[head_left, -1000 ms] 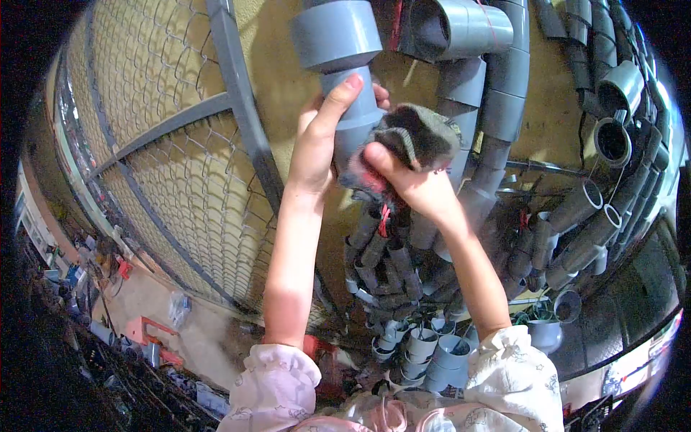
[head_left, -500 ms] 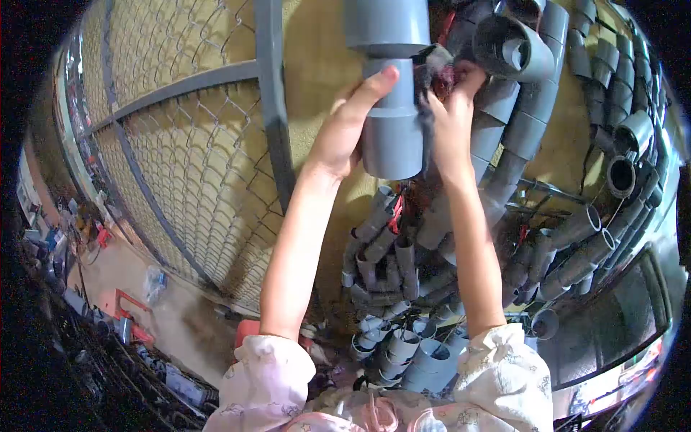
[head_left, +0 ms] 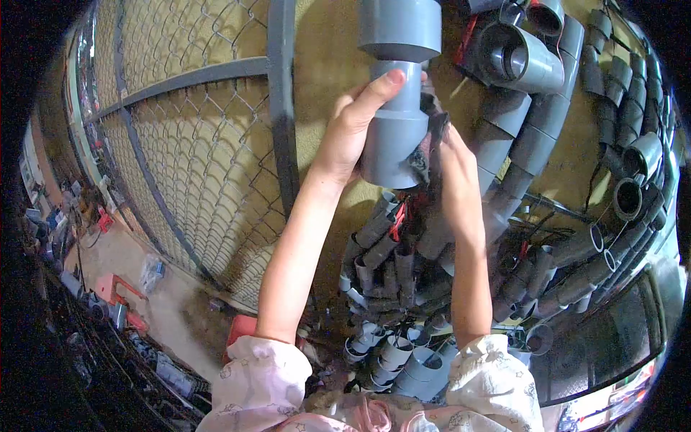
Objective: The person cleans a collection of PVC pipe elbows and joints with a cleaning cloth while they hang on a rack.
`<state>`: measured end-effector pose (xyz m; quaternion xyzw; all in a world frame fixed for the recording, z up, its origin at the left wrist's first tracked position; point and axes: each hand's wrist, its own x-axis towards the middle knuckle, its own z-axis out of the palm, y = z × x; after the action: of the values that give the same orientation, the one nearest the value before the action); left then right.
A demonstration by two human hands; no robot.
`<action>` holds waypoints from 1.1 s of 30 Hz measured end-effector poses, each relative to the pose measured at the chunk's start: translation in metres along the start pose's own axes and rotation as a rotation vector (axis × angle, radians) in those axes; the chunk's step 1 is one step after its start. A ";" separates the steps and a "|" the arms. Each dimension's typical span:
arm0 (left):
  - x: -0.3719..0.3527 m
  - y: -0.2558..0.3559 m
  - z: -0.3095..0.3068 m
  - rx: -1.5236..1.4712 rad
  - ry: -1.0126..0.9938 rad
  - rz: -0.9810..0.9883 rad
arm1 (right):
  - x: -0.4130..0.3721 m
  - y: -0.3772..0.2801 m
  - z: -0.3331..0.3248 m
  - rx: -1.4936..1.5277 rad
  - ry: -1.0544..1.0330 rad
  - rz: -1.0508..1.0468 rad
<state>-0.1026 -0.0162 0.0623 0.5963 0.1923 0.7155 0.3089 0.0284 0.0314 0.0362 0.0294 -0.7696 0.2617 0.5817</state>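
Observation:
Two grey plastic pipe reducers (head_left: 397, 119) stand end to end in a vertical column in front of me, a wide collar (head_left: 400, 29) at the top. My left hand (head_left: 350, 128) wraps around the narrow middle part, its thumb lying across the front. Against the lower right side of the fitting, my right hand (head_left: 455, 162) presses a dark, crumpled rag (head_left: 419, 164). Its fingers go partly behind the fitting and are hidden there. The rag covers part of the lower rim.
Strings of grey pipe fittings (head_left: 536, 119) hang on the yellow wall at the right. More fittings (head_left: 421, 367) are stacked below my arms. A chain-link panel (head_left: 201, 151) with a grey frame stands on the left. A red stool (head_left: 241, 331) is near my left elbow.
My right hand has moved down with the rag, from beside the narrow upper part to the lower rim of the fitting. The left hand keeps its hold.

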 end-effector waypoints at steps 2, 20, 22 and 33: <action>0.000 -0.003 0.004 -0.065 0.070 0.054 | -0.009 -0.014 0.002 -0.285 0.046 -0.054; -0.012 -0.015 0.030 0.430 0.358 0.312 | 0.108 -0.060 0.011 -0.754 0.021 -0.731; -0.017 -0.006 0.023 0.447 0.308 0.283 | 0.098 -0.051 0.010 -0.597 0.011 -0.755; -0.004 -0.017 0.026 0.374 0.298 0.351 | -0.001 -0.028 -0.002 -0.480 -0.263 -0.087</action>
<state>-0.0735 -0.0085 0.0539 0.5553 0.2579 0.7899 0.0337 0.0406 0.0083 0.0456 -0.0423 -0.8766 0.0404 0.4777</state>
